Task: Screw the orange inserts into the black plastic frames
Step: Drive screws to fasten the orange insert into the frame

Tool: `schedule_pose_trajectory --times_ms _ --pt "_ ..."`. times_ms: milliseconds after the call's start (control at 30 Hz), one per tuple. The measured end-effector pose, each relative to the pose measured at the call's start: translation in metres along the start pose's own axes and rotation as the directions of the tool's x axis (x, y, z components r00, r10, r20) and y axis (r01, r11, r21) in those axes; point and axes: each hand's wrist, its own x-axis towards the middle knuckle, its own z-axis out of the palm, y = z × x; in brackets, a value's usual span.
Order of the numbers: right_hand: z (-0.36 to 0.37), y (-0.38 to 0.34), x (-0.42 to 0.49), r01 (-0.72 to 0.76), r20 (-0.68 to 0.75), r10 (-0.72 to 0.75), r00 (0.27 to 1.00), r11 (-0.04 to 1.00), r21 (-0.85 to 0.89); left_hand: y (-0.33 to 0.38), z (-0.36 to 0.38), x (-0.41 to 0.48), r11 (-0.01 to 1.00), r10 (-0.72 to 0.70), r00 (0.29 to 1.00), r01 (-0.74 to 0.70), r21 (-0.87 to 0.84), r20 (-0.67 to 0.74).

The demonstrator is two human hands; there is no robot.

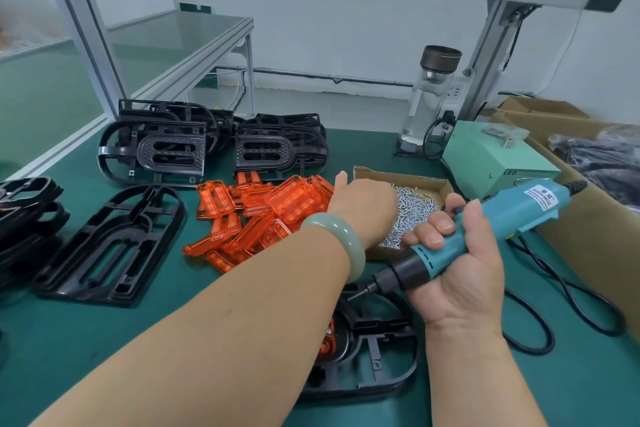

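Head view: right hand (460,274) grips screwdriver (512,215); left hand (363,199) among screws (415,208) — fingers hidden, state unclear; a loose pinch could drop one

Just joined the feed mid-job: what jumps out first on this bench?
A heap of bright orange inserts lies mid-bench, black frames stacked behind it. The right hand grips a teal screwdriver over a frame at the front edge; the left hand reaches into the box of screws.
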Motion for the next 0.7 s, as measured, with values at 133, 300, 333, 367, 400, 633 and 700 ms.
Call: schedule_pose_trajectory --times_ms 133,300,333,367,400,633,700 --pt "0.0 -0.0003 -0.0001 0.004 0.005 -0.004 1.0 1.0 0.005 -0.0005 -0.0003 -0.0005 0.998 0.002 0.998 -0.006 -0.069 -0.058" --pt "0.0027 0.0001 -0.0013 -0.007 0.013 0.006 1.0 0.999 0.036 -0.0011 0.0042 -0.0023 0.997 -0.013 0.994 0.005 0.074 0.104" --pt "0.0033 0.0 -0.0013 -0.006 0.011 0.006 1.0 0.999 0.035 0.0003 0.0029 -0.0017 0.996 -0.01 0.996 0.002 0.085 0.094" --pt "0.0036 -0.0002 -0.0015 -0.004 0.008 0.004 1.0 0.999 0.033 0.0018 0.0008 -0.0018 0.997 -0.008 0.997 0.001 0.082 0.081" --pt "0.0037 -0.0003 -0.0014 -0.002 0.005 0.001 1.0 1.0 0.032 0.0033 -0.0009 -0.0025 0.998 -0.01 0.998 0.005 0.068 0.07" --pt "0.0008 -0.001 0.0001 -0.001 0.008 0.0 1.0 1.0 0.021 -0.0017 -0.0025 -0.0066 0.987 -0.051 0.999 0.048 -0.153 -0.018" --pt "-0.0005 -0.0007 0.0004 0.001 0.011 -0.001 1.0 1.0 0.008 -0.0033 -0.0043 -0.0076 0.977 -0.066 0.998 0.062 -0.203 -0.015"
